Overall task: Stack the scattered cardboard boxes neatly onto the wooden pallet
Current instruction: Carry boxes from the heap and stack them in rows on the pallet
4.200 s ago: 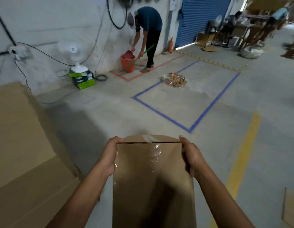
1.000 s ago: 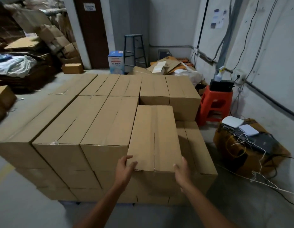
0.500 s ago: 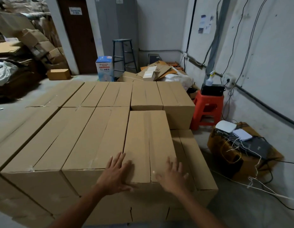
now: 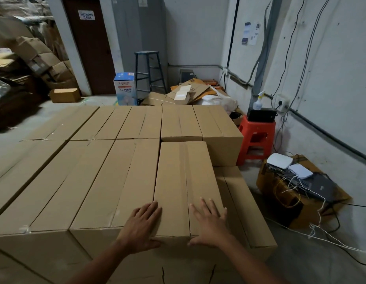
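Note:
A long brown cardboard box (image 4: 183,181) lies on the top layer of a big stack of like boxes (image 4: 79,181), at the stack's near right. My left hand (image 4: 142,224) lies flat with straight fingers over its near left corner. Flat on the box's near right end rests my right hand (image 4: 208,222), fingers spread. To the right of this box the stack is one layer lower, showing a lower box top (image 4: 243,206). The pallet is hidden under the stack.
A red plastic stool (image 4: 255,138) with a black device and spray bottle stands right of the stack. Beside it a box (image 4: 300,191) holds routers and trailing cables. Behind the stack: a blue-white carton (image 4: 124,89), a dark stool (image 4: 149,72), loose cardboard (image 4: 186,93).
Earlier I carried the box across the floor. Over the last second it has come to lie on the stack, and my hands went from gripping its end to lying flat on top.

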Available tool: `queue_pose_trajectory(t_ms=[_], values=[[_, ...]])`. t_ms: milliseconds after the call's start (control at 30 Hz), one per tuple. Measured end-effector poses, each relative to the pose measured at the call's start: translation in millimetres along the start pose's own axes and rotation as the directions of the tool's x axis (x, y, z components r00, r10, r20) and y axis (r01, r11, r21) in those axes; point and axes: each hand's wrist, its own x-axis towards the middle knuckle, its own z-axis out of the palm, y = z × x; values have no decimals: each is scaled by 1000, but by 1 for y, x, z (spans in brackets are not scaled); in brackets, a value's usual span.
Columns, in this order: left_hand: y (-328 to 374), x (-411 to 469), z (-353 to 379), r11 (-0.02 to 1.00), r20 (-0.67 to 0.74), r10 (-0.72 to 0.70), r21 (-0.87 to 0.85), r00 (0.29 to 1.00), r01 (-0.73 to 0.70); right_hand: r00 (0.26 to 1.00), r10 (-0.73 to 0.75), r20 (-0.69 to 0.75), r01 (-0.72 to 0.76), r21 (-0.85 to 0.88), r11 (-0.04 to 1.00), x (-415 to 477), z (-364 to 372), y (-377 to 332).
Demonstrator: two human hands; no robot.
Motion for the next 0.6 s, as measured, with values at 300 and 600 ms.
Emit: queue_pose_trajectory(t_ms=[300, 600], values=[[-7, 19, -17, 999, 6, 2, 49, 1000, -3, 1000, 13, 16, -13, 6, 1000, 29, -10, 2], [-14, 25, -2, 999, 55, -27, 46, 998, 25, 1000, 9, 16, -9, 4, 1000, 41, -15, 5]])
